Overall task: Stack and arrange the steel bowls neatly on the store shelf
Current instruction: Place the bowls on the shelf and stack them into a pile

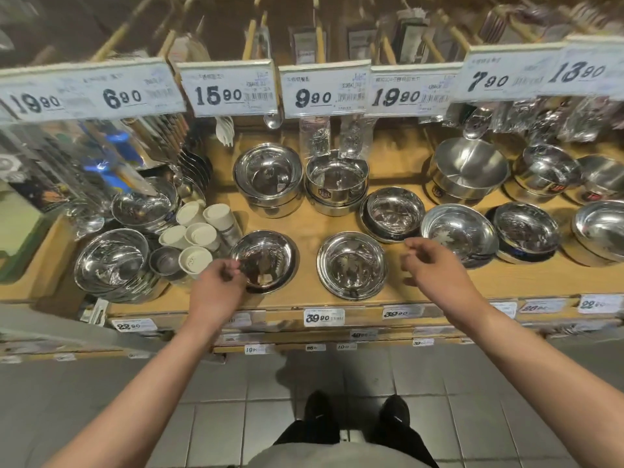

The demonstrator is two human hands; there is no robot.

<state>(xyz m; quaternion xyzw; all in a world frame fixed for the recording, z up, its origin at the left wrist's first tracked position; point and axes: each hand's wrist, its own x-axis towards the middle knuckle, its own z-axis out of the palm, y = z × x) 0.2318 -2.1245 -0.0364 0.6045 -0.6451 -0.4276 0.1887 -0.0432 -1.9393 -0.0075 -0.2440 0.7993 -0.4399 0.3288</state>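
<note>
While both arms reach over the shelf edge, status as follows:

bowls: polished steel, round, mirror-bright; they sit in loose rows on the wooden shelf (304, 214), some nested in stacks.
near-left bowl (265, 261): shallow, wide flat rim, dark reflection inside; sits at the near edge of the shelf.
near-centre bowl (352, 265): same shape, just right of the first, apart from it.
mid bowl (393, 212): rests on a darker rimmed one, beyond the right hand.
far stacks: rounded stack (268, 177) and straight-walled stack (336, 182), side by side at the far centre.
left hand (217, 287): palm down at the near-left bowl's left rim; fingers curled, tips at the rim edge; can't tell if they actually pinch it.
right hand (434, 265): hovers between the near-centre bowl and the right-hand bowl (459, 231); fingers loosely bent, thumb apart, holding nothing.
clutter: white cups (199, 234) clustered on their sides just left of the near-left bowl, crowding the left hand.
overhead: price tags (233, 87) hang on a rail above the shelf, with packaged utensils behind them, blurred.
floor: grey tiles (236, 417), black shoes (320, 413).
</note>
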